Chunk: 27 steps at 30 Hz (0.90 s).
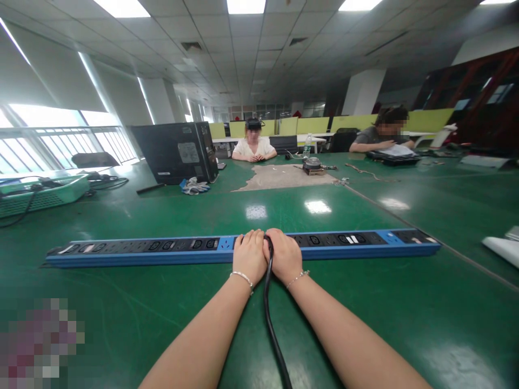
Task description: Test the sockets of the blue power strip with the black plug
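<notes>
A long blue and black power strip lies crosswise on the green table, its row of sockets facing up. My left hand is closed over the middle of the strip, fingers curled across its top. Pressed against it from the other side, my right hand is closed around the upper end of a black power cable, also over the strip. From between my hands the cable runs down toward me. Its plug end is hidden by my fingers, so I cannot tell whether it sits in a socket.
Beyond the strip stand a black computer case, crumpled gloves and a round metal device. A green basket with cables is at left. Two people sit across the table. A white object lies at the right edge.
</notes>
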Each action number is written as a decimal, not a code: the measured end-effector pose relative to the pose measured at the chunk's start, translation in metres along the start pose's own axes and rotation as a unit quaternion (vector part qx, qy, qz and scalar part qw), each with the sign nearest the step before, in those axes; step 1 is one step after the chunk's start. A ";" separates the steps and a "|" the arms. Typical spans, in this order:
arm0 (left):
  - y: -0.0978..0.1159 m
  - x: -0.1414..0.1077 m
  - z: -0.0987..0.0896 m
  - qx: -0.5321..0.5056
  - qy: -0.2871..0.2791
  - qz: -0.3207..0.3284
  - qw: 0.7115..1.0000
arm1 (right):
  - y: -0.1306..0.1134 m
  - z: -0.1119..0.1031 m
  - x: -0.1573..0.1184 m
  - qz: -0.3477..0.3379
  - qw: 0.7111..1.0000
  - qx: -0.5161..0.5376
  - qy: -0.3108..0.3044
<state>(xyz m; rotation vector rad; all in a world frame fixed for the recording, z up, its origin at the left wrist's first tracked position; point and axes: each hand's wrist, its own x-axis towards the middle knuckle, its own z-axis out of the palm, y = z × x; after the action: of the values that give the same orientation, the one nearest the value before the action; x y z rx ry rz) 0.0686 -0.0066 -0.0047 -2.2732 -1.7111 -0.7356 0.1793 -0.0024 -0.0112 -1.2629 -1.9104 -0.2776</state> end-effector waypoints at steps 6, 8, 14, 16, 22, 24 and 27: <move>0.001 0.000 0.004 0.013 0.024 -0.005 1.000 | 0.003 0.001 0.004 -0.002 1.000 -0.011 -0.019; 0.000 0.000 0.005 0.011 0.021 -0.002 1.000 | 0.003 0.000 0.004 0.006 1.000 -0.006 -0.029; -0.001 0.001 0.005 0.022 0.035 0.014 0.999 | -0.002 -0.004 0.010 0.065 0.995 -0.006 -0.069; -0.001 0.001 0.005 0.025 0.035 0.019 0.999 | -0.004 -0.006 0.013 0.083 0.992 -0.011 -0.091; -0.002 -0.001 0.008 0.027 0.052 0.015 0.998 | -0.004 -0.004 0.008 0.061 0.994 -0.002 -0.091; -0.001 -0.002 0.009 0.025 0.055 0.009 0.998 | -0.002 -0.003 0.005 0.040 0.996 0.000 -0.083; 0.001 -0.002 0.008 0.020 0.049 0.005 0.999 | 0.000 -0.002 0.002 0.037 0.996 -0.007 -0.075</move>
<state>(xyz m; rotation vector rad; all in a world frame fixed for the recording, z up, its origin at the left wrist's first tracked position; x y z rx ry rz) 0.0712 -0.0050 -0.0120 -2.1807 -1.6536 -0.7897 0.1796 -0.0020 -0.0087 -1.3947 -1.9842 -0.1619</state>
